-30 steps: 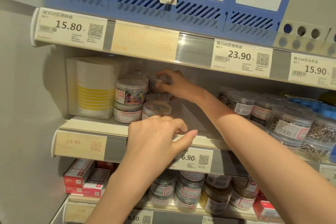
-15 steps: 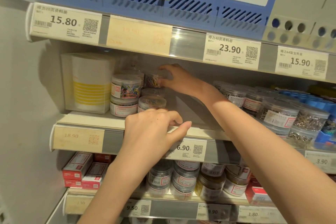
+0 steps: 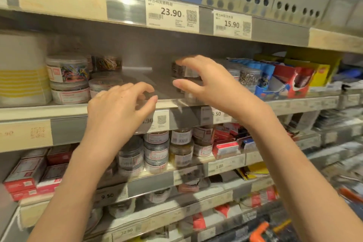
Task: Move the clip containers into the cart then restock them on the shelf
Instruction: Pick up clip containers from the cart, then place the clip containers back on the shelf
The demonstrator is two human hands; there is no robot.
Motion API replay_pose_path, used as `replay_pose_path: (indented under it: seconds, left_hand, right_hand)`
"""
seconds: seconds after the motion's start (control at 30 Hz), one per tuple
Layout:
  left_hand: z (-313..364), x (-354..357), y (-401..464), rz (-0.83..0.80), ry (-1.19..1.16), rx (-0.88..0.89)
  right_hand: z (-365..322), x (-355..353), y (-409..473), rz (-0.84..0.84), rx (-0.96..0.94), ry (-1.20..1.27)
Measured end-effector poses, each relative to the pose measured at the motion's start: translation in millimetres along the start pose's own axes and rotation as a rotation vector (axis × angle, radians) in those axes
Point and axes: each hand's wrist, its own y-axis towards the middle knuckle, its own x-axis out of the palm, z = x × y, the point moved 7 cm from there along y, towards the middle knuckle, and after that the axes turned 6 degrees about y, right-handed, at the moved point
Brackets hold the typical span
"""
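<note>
Right hand (grip open, empty) left colored clips for stacked containers.

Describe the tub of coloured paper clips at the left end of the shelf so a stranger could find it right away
Look at the middle shelf, under the shelf edge carrying the 23.90 price tag. Near its left end, beside a white box with yellow stripes, stands a stack of round clear tubs. The tub of coloured paper clips is the top one in front, showing bright mixed colours, with a white-labelled tub beneath it.
</note>
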Motion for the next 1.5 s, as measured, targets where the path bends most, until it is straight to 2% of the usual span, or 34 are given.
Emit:
replay_pose_path:
  seconds: [0.33,0.7,1.1,1.5]
  left_hand:
    - [82.8,23.2,-9.7,0.015,-0.103,0.174]
    - [233.0,75.0,-24.5,-0.066,-0.196,0.337]
    - [403.8,153.7,-72.9,-0.278,-0.307,0.532]
    - [527.2,222.7,-118.1,-0.52,-0.393,0.717]
  right_hand:
    - [59.2,-20.3,-92.7,0.029,0.121,-0.087]
    - [154.0,-70.7,-194.5,-0.031,0.271,-0.228]
    - [269.4,-107.8,-350.1,-0.136,0.589,-0.331]
    - [337.5,-126.4,-468.4,-0.152,0.867,-0.361]
